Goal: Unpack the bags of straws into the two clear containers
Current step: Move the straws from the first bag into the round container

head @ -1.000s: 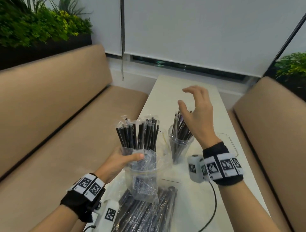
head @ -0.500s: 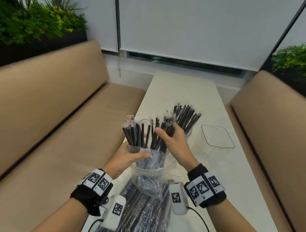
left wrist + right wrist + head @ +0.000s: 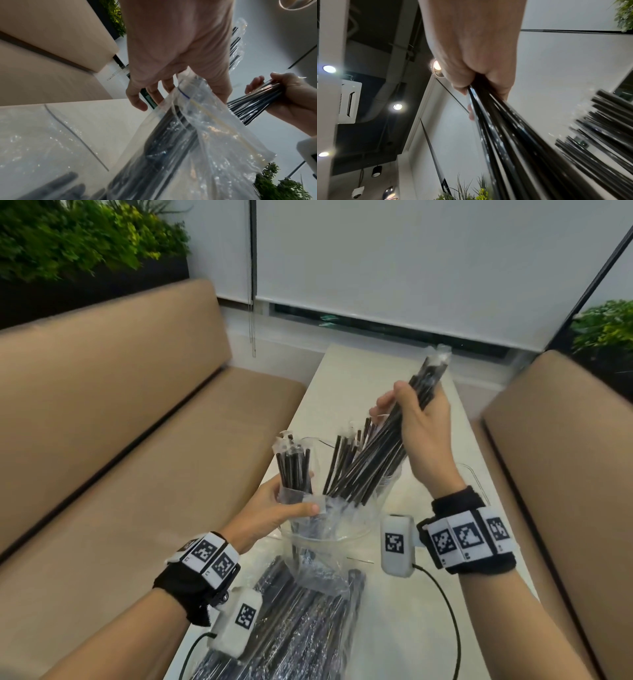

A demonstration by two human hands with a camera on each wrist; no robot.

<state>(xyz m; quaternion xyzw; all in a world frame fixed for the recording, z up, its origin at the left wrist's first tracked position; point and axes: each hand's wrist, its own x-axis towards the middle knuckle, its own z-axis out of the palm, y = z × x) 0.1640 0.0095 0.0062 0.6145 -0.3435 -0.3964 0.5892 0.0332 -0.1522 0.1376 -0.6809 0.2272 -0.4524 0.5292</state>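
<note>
Over the tabletop [image 3: 428,594], right hand [image 3: 416,426] has lifted a gripped bundle of straws [image 3: 383,453] from the bag [image 3: 329,515], which left hand [image 3: 270,508] holds; transfer to a container next.

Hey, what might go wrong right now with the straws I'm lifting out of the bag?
The right hand grips the straw bundle near its top, so its splayed lower ends could snag the plastic bag or slip loose. The left hand holds only the bag's edge, so the remaining straws might tip out.
</note>
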